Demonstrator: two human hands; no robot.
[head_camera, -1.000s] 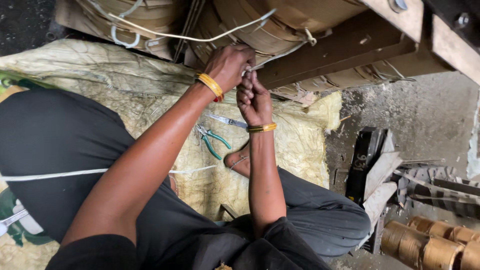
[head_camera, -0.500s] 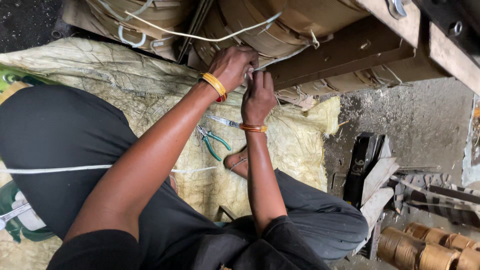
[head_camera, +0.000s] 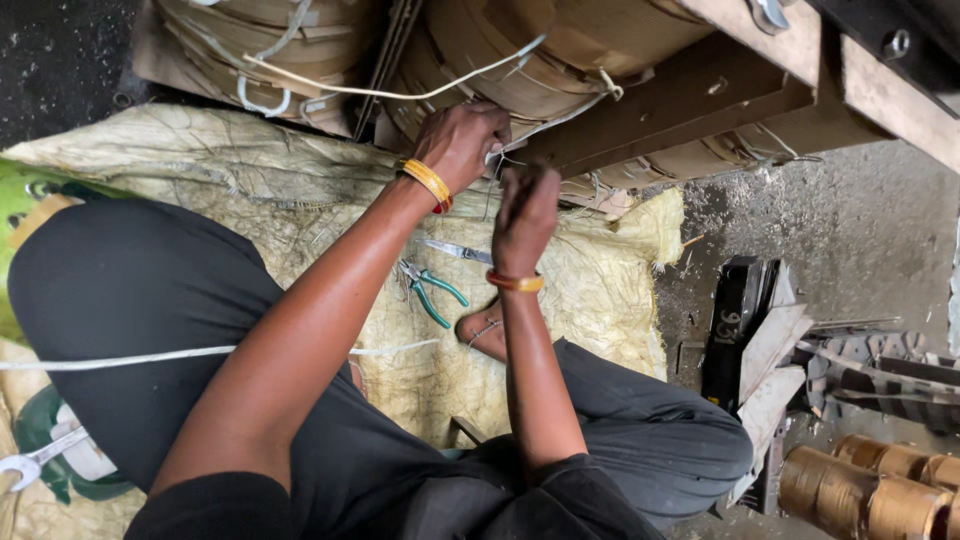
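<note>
Your left hand (head_camera: 462, 140) is raised to the big paper-wrapped coil (head_camera: 520, 50), and its fingers (head_camera: 490, 125) are curled tight, pressing on the coil where a white cord (head_camera: 400, 95) crosses it. They seem to pinch the cord, but the pinching point is hidden behind the knuckles, so you cannot tell it for sure. Your right hand (head_camera: 527, 210) is just below and beside the left one; its fingers (head_camera: 535, 180) are bent close together and point up toward the same place, near the thin loose threads (head_camera: 505, 165). Whether they hold a thread cannot be seen.

Each wrist carries one orange bangle (head_camera: 428, 183), so there are two. Below the fingers, on the yellowish sack (head_camera: 300, 200), lie two tools: one pair of pliers with green handles (head_camera: 432, 290) and one metal blade (head_camera: 455, 250) just above it. Far right of the fingers, low in the corner, stand at least three small brown coils (head_camera: 870, 490). Far left and low, one open-end wrench (head_camera: 40, 460) lies beside your knee.
</note>
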